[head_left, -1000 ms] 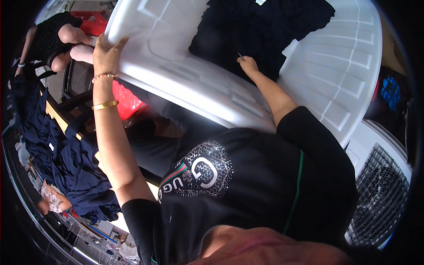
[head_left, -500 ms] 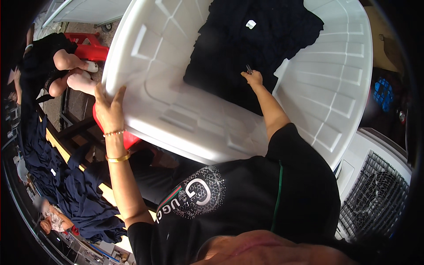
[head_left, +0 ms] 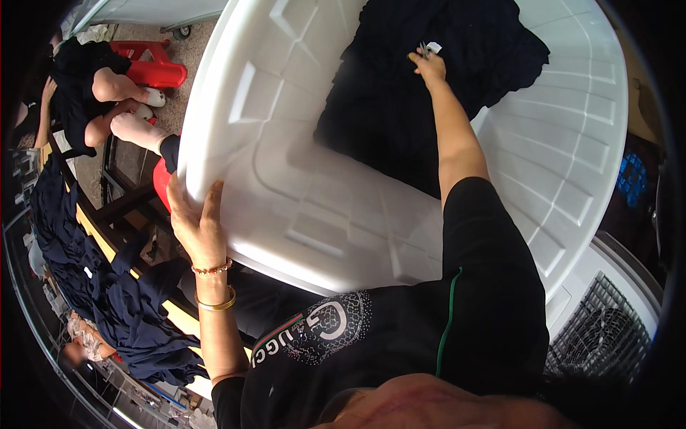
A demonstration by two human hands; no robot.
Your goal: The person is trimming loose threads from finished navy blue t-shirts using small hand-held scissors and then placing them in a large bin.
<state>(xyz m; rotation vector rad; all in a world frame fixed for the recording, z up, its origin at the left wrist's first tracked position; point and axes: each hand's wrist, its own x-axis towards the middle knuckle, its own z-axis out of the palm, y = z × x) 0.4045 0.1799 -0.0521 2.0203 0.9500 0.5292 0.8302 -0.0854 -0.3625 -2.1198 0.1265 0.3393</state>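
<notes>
Deep inside a large white plastic tub, a pile of dark navy cloth rests at the bottom. My right hand reaches over that pile, its fingers closed on small metal thread snips. The snips' tips are beside a small white label on the cloth; whether they touch it I cannot tell. My left hand is closed over the tub's rim on the left, thumb on the inner side and fingers along the outer edge.
Left of the tub, a wooden-edged table carries more navy cloth. Another person's legs and a red plastic stool are at the far left. On the right stands a white appliance with a dark grille.
My right hand with the snips has reached farther in, up to the white label. My left hand has shifted nearer along the rim. The view has shifted slightly.
</notes>
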